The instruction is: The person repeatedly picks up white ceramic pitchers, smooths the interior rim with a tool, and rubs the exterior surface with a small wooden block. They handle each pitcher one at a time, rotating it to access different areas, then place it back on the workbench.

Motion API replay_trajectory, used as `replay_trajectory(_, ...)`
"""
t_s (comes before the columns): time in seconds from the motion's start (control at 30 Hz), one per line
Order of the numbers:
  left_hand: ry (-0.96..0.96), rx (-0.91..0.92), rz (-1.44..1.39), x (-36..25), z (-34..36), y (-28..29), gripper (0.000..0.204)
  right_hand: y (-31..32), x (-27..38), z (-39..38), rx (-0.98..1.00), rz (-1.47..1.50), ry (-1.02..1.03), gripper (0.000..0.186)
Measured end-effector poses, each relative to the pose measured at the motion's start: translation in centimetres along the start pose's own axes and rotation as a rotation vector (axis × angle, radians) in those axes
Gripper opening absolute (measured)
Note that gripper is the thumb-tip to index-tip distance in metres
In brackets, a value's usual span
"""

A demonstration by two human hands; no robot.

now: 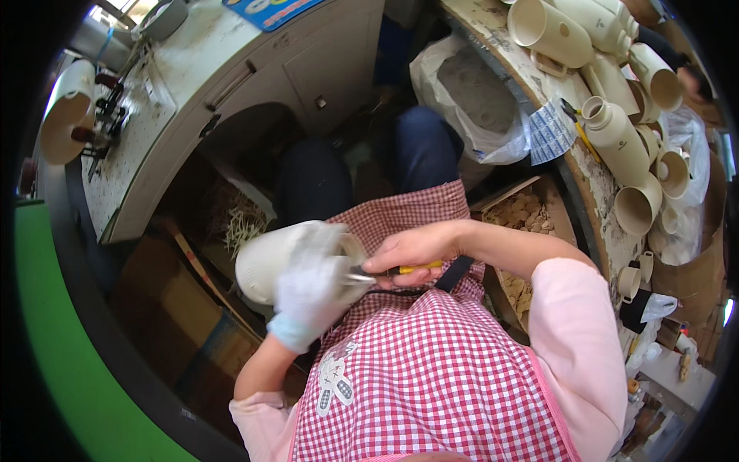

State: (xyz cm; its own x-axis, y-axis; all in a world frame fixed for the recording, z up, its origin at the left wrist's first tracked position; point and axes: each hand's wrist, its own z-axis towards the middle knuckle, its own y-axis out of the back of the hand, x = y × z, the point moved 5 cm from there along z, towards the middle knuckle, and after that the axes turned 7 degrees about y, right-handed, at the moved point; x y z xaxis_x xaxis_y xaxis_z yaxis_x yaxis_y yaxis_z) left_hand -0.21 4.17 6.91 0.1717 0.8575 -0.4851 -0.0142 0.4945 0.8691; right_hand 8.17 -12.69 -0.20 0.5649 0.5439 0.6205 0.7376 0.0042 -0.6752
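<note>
Here, gloved left hand (308, 296) has fingers wrapped tight round an unglazed cream clay mug (289, 258), held over the lap. Bare right hand (412, 250) fingers pinch shut on a yellow-handled trimming tool (396, 271), tip touching the mug's rim. More mugs (639, 204) on the tabletop far right.

apron (431, 362): red-white gingham | sleeves (577, 323): pink | left grip (308, 289): white glove | trousers (419, 146): blue

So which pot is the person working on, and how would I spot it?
Find the red-and-white checked apron in the middle. Just above it, the left hand, in a white glove, grips a cream clay pot lying on its side, while the bare right hand pokes a yellow-handled tool at its open rim. All the other cream pots sit untouched on the shelf to the right.
</note>
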Motion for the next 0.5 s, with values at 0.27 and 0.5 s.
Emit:
replay_trajectory(0.27, 0.773, -0.887, -0.145, 15.1, -4.9, 13.2, 0.069, 14.9, 11.7, -29.9, -2.029, -1.963, -0.220, 0.029)
replay_trajectory(0.5, 0.623, -1.137, 0.304, 14.6, -7.1, 12.2, 0.054, 16.8, 7.5, -32.5, -2.206, -2.205, -0.037, 0.040)
